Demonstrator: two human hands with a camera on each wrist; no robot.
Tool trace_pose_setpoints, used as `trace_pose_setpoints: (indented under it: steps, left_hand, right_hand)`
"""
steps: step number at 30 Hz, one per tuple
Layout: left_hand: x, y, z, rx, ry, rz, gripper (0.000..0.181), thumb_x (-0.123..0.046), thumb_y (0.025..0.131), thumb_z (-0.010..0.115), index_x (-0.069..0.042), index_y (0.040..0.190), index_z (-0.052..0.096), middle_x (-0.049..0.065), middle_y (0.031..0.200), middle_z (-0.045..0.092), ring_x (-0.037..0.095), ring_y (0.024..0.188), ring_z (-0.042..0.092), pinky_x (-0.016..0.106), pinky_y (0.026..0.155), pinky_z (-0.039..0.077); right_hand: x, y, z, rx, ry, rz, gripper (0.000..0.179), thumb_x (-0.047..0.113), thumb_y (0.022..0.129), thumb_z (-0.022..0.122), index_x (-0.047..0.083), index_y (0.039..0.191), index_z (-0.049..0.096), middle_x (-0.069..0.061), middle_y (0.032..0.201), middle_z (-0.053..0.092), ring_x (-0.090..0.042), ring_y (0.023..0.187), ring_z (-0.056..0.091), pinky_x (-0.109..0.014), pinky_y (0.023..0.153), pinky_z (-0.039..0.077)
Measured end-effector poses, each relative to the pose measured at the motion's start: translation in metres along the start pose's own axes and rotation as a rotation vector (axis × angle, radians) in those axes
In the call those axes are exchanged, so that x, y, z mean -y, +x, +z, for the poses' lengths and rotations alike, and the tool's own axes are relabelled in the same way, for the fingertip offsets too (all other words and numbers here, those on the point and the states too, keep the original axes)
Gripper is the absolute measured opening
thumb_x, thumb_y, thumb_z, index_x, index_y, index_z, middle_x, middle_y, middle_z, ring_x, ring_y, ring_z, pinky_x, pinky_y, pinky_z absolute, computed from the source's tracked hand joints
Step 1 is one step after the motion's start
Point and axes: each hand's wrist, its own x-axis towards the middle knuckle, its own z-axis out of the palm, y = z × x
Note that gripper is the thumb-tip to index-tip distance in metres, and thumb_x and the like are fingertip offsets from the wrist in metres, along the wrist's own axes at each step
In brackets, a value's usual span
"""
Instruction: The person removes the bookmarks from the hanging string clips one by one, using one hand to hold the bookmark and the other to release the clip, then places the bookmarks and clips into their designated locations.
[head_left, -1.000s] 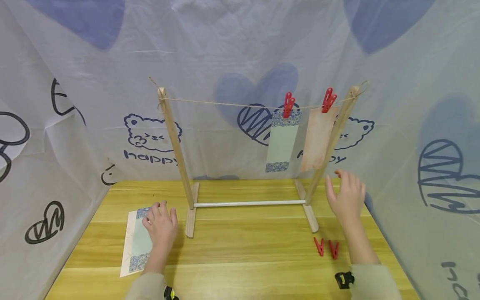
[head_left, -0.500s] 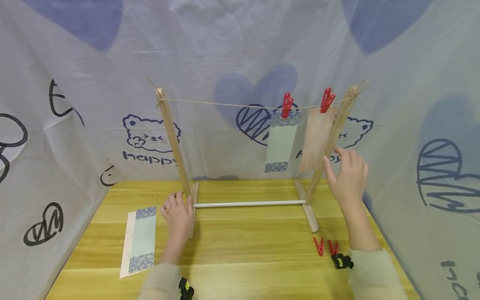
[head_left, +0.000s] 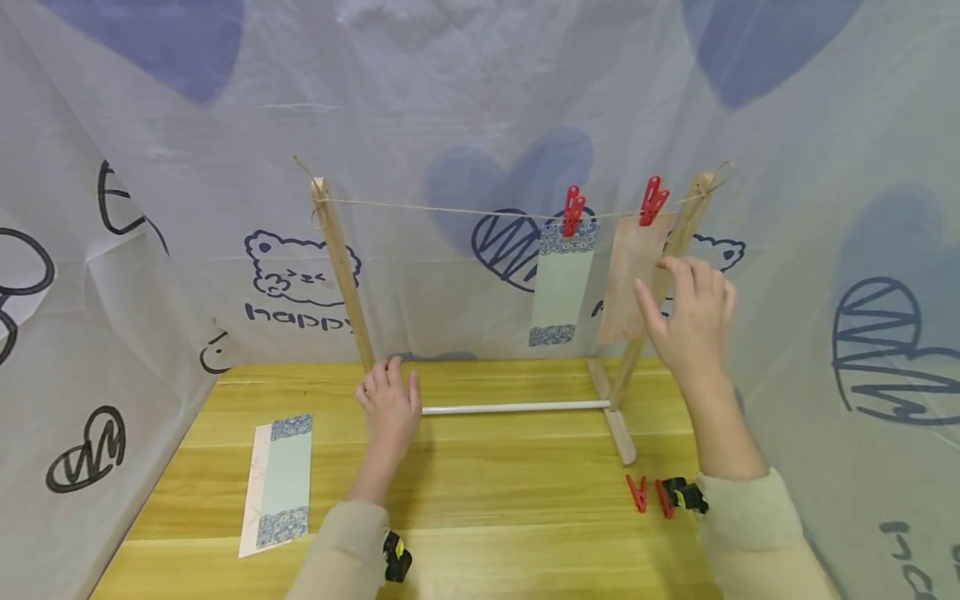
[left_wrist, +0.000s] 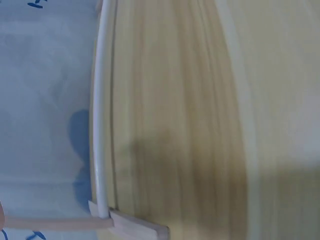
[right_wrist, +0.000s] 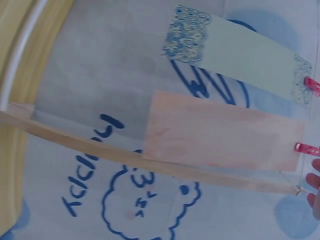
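Note:
A pink paper strip and a pale green strip with blue patterned ends hang from a string under red clothespins. My right hand is raised beside the right post, near the pink strip, thumb and fingers spread apart. In the right wrist view its fingertips show at the edge, by the clothespin on the pink strip. My left hand is in front of the left post's foot, holding nothing visible; whether it touches the stand cannot be told.
A white rod joins the feet of the wooden stand. Two overlapping paper strips lie at the table's left. Loose red clothespins lie at the right, one partly behind the wrist strap. A printed curtain surrounds the table.
My left hand has moved right from above the loose strips to the left post's foot. My right hand has risen along the right post. The hanging strips have stayed in place.

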Motion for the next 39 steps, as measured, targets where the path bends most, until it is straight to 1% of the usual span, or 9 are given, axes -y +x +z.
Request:
trace_pose_setpoints:
  steps: [6,10,14,18,23,25,28,34,39]
  left_hand:
    - [-0.019,0.014,0.003,0.027,-0.009,0.029,0.036,-0.032,0.097,0.037,-0.004,0.119,0.042,0.017,0.116,0.040,0.035,0.106,0.036,0.051,0.089,0.023]
    - [-0.030,0.021,0.006,0.042,-0.023,0.066,0.035,-0.031,0.097,0.038,-0.004,0.119,0.043,0.017,0.117,0.040,0.034,0.106,0.036,0.051,0.089,0.023]
    - [-0.038,0.028,0.009,0.059,-0.013,0.094,0.035,-0.030,0.097,0.039,-0.004,0.120,0.042,0.016,0.118,0.040,0.033,0.106,0.037,0.050,0.088,0.024]
    - [-0.045,0.035,0.012,0.070,-0.010,0.116,0.033,-0.028,0.097,0.042,-0.005,0.120,0.043,0.015,0.118,0.041,0.033,0.106,0.037,0.049,0.088,0.024]
    - [-0.055,0.042,0.013,0.085,-0.027,0.141,0.034,-0.030,0.097,0.039,-0.006,0.121,0.043,0.014,0.118,0.041,0.032,0.106,0.037,0.049,0.088,0.023]
    - [-0.059,0.045,0.014,0.087,-0.021,0.150,0.035,-0.031,0.098,0.038,-0.007,0.122,0.043,0.013,0.117,0.042,0.031,0.105,0.037,0.048,0.088,0.024]
    - [-0.065,0.048,0.016,0.090,-0.019,0.162,0.034,-0.031,0.097,0.039,-0.008,0.122,0.044,0.012,0.116,0.043,0.030,0.102,0.038,0.047,0.087,0.024]
    - [-0.078,0.055,0.018,0.098,-0.020,0.187,0.033,-0.030,0.096,0.044,-0.009,0.122,0.044,0.011,0.115,0.044,0.029,0.100,0.039,0.046,0.086,0.025]
    - [-0.091,0.061,0.017,0.117,-0.026,0.196,0.035,-0.033,0.097,0.040,-0.009,0.122,0.044,0.011,0.116,0.043,0.028,0.103,0.038,0.045,0.087,0.024]
  right_hand:
    - [0.008,0.018,-0.002,-0.016,0.006,-0.046,0.048,0.046,0.092,0.045,0.001,0.109,0.052,-0.019,0.107,0.049,-0.037,0.100,0.042,-0.051,0.086,0.026]
    - [0.011,0.025,-0.001,0.003,-0.006,-0.070,0.050,0.047,0.092,0.042,0.001,0.110,0.051,-0.019,0.109,0.048,-0.037,0.101,0.042,-0.051,0.086,0.025]
    - [0.014,0.032,0.001,0.017,-0.025,-0.094,0.054,0.051,0.093,0.039,0.003,0.113,0.051,-0.018,0.110,0.048,-0.036,0.100,0.041,-0.049,0.086,0.025]
    - [0.016,0.040,0.003,0.001,-0.035,-0.122,0.055,0.053,0.092,0.038,0.004,0.113,0.051,-0.016,0.109,0.048,-0.035,0.098,0.040,-0.048,0.085,0.023]
    - [0.018,0.052,0.004,-0.006,-0.052,-0.154,0.055,0.054,0.092,0.036,0.004,0.113,0.051,-0.015,0.109,0.049,-0.033,0.096,0.040,-0.047,0.084,0.023]
    - [0.020,0.056,0.003,0.003,-0.057,-0.165,0.056,0.055,0.093,0.035,0.004,0.113,0.050,-0.014,0.110,0.049,-0.033,0.097,0.039,-0.047,0.085,0.023]
    - [0.021,0.063,0.004,0.020,-0.064,-0.191,0.057,0.055,0.093,0.032,0.005,0.113,0.049,-0.013,0.111,0.047,-0.032,0.098,0.037,-0.047,0.086,0.022]
    - [0.021,0.074,0.007,0.042,-0.086,-0.264,0.055,0.055,0.093,0.033,0.007,0.115,0.049,-0.014,0.114,0.046,-0.032,0.101,0.035,-0.048,0.086,0.020]
    - [0.020,0.082,0.008,0.088,-0.144,-0.308,0.057,0.057,0.093,0.028,0.009,0.117,0.047,-0.014,0.116,0.043,-0.032,0.103,0.034,-0.049,0.087,0.018]
